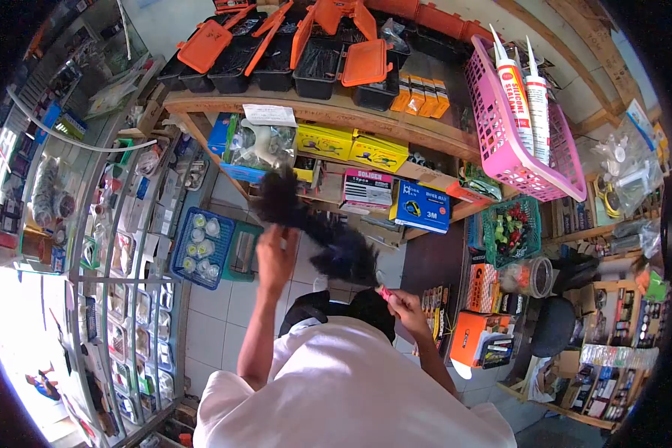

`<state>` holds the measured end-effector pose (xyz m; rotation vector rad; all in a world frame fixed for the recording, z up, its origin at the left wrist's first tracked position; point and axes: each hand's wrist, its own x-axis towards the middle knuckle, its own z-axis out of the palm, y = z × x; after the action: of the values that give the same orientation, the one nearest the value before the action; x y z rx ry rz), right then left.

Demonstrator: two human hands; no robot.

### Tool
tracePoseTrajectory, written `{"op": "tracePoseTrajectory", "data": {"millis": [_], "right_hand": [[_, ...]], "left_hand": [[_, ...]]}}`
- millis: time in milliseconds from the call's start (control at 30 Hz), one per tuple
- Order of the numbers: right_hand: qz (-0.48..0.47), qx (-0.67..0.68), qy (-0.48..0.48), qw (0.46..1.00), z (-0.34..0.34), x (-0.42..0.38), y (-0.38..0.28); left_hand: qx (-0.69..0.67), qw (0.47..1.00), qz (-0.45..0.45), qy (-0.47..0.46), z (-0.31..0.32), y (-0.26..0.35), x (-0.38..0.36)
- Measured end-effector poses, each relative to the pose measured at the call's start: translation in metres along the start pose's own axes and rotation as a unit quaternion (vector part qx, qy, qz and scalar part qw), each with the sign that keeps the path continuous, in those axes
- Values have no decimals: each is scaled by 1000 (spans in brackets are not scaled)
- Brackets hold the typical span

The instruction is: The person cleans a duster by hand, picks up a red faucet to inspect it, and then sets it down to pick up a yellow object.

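Observation:
A dark feather duster (pixel 343 250) stretches diagonally in front of my body, its fluffy feathers blurred. At its lower right end, my right hand (pixel 409 312) is closed around the pink handle (pixel 384 292). My left hand (pixel 275 257) is raised at the lower edge of the feathers, near the duster's far end. Its fingers are curled against the feathers, and the fingertips are partly lost in the dark plumes. Just beyond the duster's far end sits a clear bag with a white fitting (pixel 261 145) on the shelf.
Open black boxes with orange lids (pixel 317 60) line the wooden shelf top (pixel 328 104). A pink basket (pixel 500 142) holding silicone sealant tubes (pixel 517 97) stands at right. Yellow boxes (pixel 325 140) and a blue 3M box (pixel 422 207) sit below. Left are a blue basket (pixel 218 280) and a glass display case (pixel 60 187).

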<state>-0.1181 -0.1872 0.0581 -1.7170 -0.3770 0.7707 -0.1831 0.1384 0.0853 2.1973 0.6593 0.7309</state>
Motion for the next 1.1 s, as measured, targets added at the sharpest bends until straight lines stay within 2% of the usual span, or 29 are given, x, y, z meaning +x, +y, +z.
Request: {"op": "tracePoseTrajectory", "data": {"millis": [67,167,233,267,300,333,400,433,500,533,600,667,733,800,867,900,933,1000,1067,1100], "right_hand": [[7,15,-16,1000,-6,-8,20],[32,50,-44,997,-3,-14,14],[51,70,-59,994,0,-13,10],[99,102,-73,987,0,-10,12],[147,133,-86,976,0,-7,13],[147,134,-85,976,3,-5,3],[213,280,-115,929,9,2,-28],[212,281,-114,929,7,6,-27],[278,431,-236,826,2,12,-22],[277,431,-235,826,3,14,-23],[300,512,-271,758,7,17,-23],[318,516,-266,750,8,13,-19],[337,517,-263,742,10,11,-11],[361,557,-304,683,10,9,1],[357,555,-322,679,12,9,3],[359,581,-324,655,14,11,2],[360,607,-325,629,15,13,2],[373,628,-308,610,16,22,-1],[386,647,-291,590,17,33,-4],[369,671,-320,558,19,37,-5]], "left_hand": [[-57,997,-42,38,-19,-16,10],[-67,994,-25,84,-23,-26,14],[-59,997,-17,45,-15,-21,2],[-59,997,-16,45,-8,-16,-5],[-6,1000,15,22,1,-8,-15],[45,998,46,-2,8,-1,-23],[28,989,118,-84,18,9,-33],[25,982,139,-128,25,14,-35],[24,976,171,-134,30,18,-40],[24,969,203,-139,30,20,-40],[10,971,197,-138,25,16,-32],[61,979,191,-38,15,13,-18],[14,993,110,-50,1,10,-1],[48,996,74,-2,-4,-6,3],[69,994,79,17,1,-16,-2],[88,992,87,34,3,-20,-7],[89,992,87,34,4,-16,-11],[52,980,169,-88,12,-4,-22],[31,979,173,-103,28,10,-37],[11,977,177,-117,33,14,-41]]}}
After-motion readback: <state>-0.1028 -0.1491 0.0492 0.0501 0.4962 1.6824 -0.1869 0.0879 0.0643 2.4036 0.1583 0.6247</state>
